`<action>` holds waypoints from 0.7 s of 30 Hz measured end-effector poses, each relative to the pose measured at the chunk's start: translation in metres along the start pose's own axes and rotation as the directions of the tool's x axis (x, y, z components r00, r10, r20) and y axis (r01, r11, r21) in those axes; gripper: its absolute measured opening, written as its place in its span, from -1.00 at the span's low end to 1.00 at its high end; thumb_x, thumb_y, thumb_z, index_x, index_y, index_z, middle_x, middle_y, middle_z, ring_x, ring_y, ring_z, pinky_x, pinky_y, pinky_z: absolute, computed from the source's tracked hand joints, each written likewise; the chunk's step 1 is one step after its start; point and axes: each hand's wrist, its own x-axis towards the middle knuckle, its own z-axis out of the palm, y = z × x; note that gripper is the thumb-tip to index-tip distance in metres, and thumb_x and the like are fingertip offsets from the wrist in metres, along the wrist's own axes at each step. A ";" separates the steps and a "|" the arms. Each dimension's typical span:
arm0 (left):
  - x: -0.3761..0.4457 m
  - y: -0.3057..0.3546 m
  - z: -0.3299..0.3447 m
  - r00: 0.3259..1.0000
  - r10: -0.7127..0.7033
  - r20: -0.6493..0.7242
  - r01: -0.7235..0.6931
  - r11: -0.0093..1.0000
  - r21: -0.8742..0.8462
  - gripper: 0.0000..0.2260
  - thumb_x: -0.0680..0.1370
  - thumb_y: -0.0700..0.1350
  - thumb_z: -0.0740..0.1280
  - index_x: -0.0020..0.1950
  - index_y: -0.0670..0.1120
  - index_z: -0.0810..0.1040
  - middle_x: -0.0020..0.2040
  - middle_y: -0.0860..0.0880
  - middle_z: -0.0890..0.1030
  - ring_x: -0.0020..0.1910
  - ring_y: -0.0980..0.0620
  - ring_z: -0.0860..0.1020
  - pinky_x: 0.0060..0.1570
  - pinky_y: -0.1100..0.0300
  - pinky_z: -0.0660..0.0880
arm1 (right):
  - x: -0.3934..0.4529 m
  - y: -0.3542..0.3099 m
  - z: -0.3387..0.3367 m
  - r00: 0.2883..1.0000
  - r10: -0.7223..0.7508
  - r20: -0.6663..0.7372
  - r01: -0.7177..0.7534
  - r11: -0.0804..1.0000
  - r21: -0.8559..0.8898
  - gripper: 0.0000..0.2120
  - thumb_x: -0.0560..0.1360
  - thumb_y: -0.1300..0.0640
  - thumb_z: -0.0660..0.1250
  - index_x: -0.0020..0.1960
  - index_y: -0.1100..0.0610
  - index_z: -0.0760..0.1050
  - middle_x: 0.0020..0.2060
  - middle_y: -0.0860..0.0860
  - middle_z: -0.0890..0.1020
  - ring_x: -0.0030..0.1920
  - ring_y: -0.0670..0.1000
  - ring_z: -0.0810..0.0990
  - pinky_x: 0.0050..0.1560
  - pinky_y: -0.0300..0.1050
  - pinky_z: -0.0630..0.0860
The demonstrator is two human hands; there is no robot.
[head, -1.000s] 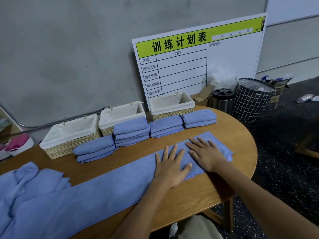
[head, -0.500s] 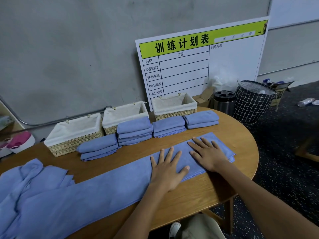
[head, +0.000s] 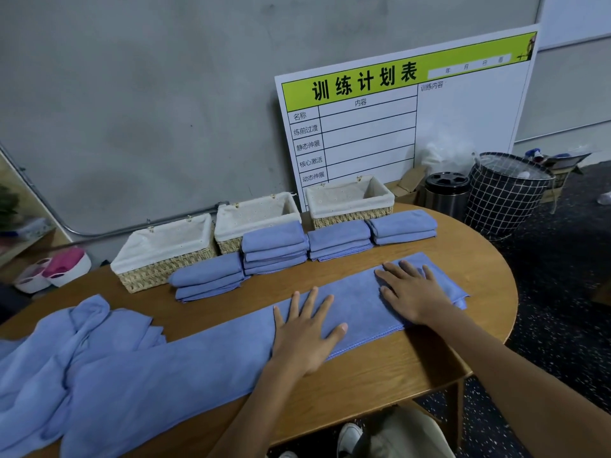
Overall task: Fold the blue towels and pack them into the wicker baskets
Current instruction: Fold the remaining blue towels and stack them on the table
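Observation:
A long blue towel (head: 185, 361), folded lengthwise, lies across the round wooden table (head: 380, 368). My left hand (head: 305, 332) presses flat on its middle, fingers spread. My right hand (head: 411, 292) lies flat on its right end, fingers apart. Behind it sit several stacks of folded blue towels (head: 274, 247). Three white-lined wicker baskets stand at the back: left (head: 163, 252), middle (head: 256, 214), right (head: 350, 201); what shows of their liners is bare. A crumpled heap of blue towels (head: 49, 355) lies at the left.
A white board with a green header (head: 406, 123) leans on the grey wall. On the floor to the right stand a steel bin (head: 446, 193) and a black grid hamper (head: 506, 196). Pink-and-white slippers (head: 54, 269) sit at the left. My shoe (head: 348, 436) shows under the table.
My left hand has slid a little to the left along the towel, widening the gap to my right hand. The view has drifted slightly.

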 end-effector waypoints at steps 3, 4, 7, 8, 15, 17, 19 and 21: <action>0.007 0.010 -0.002 1.000 -0.011 0.009 0.011 1.000 -0.015 -0.15 0.35 0.52 -0.31 0.61 0.26 -0.20 0.61 0.16 -0.33 0.59 -0.08 -0.36 0.49 -0.33 -0.30 | 0.002 -0.030 -0.001 0.994 -0.093 -0.055 0.096 0.994 0.052 -0.53 0.69 -0.14 -0.11 0.59 -0.14 0.09 0.59 -0.17 0.06 0.60 0.01 -0.06 0.54 0.19 -0.10; 0.011 0.013 -0.003 1.000 -0.012 0.011 0.012 1.000 -0.019 -0.12 0.31 0.53 -0.33 0.61 0.26 -0.20 0.61 0.15 -0.33 0.59 -0.08 -0.35 0.49 -0.34 -0.30 | 0.002 -0.038 0.002 0.990 -0.137 -0.030 0.139 0.988 0.067 -0.48 0.66 -0.22 -0.17 0.59 -0.16 0.06 0.60 -0.17 0.03 0.60 -0.01 -0.07 0.54 0.17 -0.09; 0.020 0.019 -0.005 1.000 -0.015 0.011 0.015 0.999 -0.037 -0.06 0.24 0.54 -0.35 0.61 0.27 -0.19 0.62 0.16 -0.30 0.59 -0.07 -0.33 0.49 -0.33 -0.30 | 0.005 -0.038 0.012 0.986 -0.164 0.020 0.163 0.984 0.076 0.01 0.25 -0.51 -0.62 0.60 -0.22 -0.08 0.60 -0.18 -0.10 0.60 -0.04 -0.15 0.55 0.11 -0.12; 0.022 0.021 -0.006 1.000 -0.012 0.006 0.012 0.999 -0.041 -0.05 0.24 0.55 -0.35 0.61 0.27 -0.18 0.62 0.16 -0.29 0.60 -0.06 -0.33 0.49 -0.32 -0.30 | 0.007 -0.032 0.014 0.988 -0.152 0.020 0.150 0.986 0.070 0.11 0.13 -0.53 -0.69 0.59 -0.24 -0.11 0.60 -0.19 -0.12 0.60 -0.04 -0.17 0.55 0.11 -0.13; 0.018 0.021 -0.005 1.000 0.019 -0.025 -0.020 0.999 -0.039 -0.12 0.32 0.51 -0.34 0.63 0.23 -0.17 0.62 0.16 -0.28 0.60 -0.01 -0.31 0.51 -0.25 -0.29 | 0.007 -0.002 0.006 0.995 -0.089 0.048 0.087 0.995 0.041 -0.40 0.56 -0.36 -0.29 0.58 -0.28 -0.16 0.59 -0.20 -0.14 0.59 -0.05 -0.18 0.55 0.08 -0.17; 0.009 0.001 0.000 0.999 -0.007 -0.044 0.005 1.000 -0.028 -0.23 0.45 0.48 -0.27 0.63 0.22 -0.16 0.61 0.16 -0.29 0.60 -0.01 -0.31 0.53 -0.24 -0.28 | 0.004 0.000 0.007 0.993 -0.101 0.057 0.098 0.993 0.060 -0.26 0.43 -0.46 -0.44 0.58 -0.29 -0.17 0.58 -0.22 -0.16 0.59 -0.06 -0.19 0.55 0.08 -0.18; -0.002 -0.019 0.002 0.998 -0.037 -0.056 0.037 0.999 -0.016 -0.31 0.55 0.45 -0.17 0.63 0.22 -0.16 0.61 0.15 -0.30 0.60 -0.01 -0.32 0.53 -0.24 -0.28 | 0.004 0.000 0.007 0.993 -0.101 0.063 0.096 0.993 0.069 -0.16 0.34 -0.49 -0.52 0.58 -0.29 -0.18 0.57 -0.25 -0.18 0.59 -0.07 -0.20 0.55 0.08 -0.19; -0.009 -0.028 0.002 0.997 -0.059 -0.054 0.059 0.998 -0.007 -0.34 0.58 0.43 -0.13 0.63 0.23 -0.16 0.61 0.14 -0.31 0.60 -0.01 -0.32 0.52 -0.26 -0.28 | 0.003 -0.001 0.004 0.993 -0.090 0.075 0.087 0.996 0.037 -0.39 0.56 -0.36 -0.32 0.59 -0.26 -0.16 0.59 -0.20 -0.16 0.59 -0.04 -0.20 0.54 0.10 -0.17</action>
